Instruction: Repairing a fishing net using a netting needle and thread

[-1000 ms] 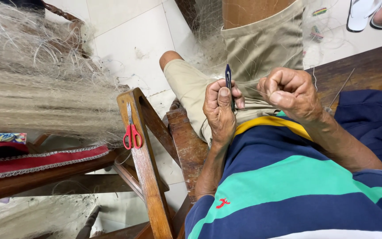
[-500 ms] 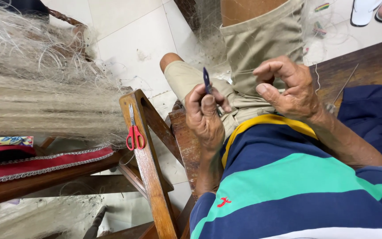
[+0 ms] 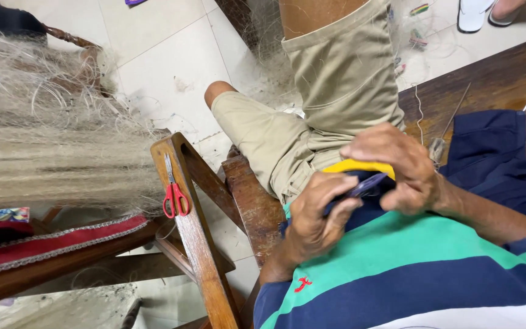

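Head view: both hands meet in front of the person's striped shirt (image 3: 397, 268), close against the belly. Left hand (image 3: 315, 219) is curled shut around a dark blue netting needle (image 3: 363, 184); thumb and fingers clamp its lower part, and the free end juts out of the fist toward 2 o'clock. Right hand (image 3: 397, 167) sits directly at 1 o'clock from the left hand, fingers bent down over the needle's free end and touching it; whether these fingers pinch the needle or a thread cannot be told. The needle thus lies between the two hands, its middle exposed, just below a yellow band of the shirt.

Khaki shorts (image 3: 330, 91) cover both legs at 12 o'clock from the hands. A wooden frame (image 3: 199, 244) stands at 9 o'clock, well apart from the hands, with red-handled scissors (image 3: 175, 195) hanging on its slat. Pale fishing net (image 3: 50, 152) is heaped farther out at 9 o'clock. A red cushion (image 3: 44, 244) lies below the net.
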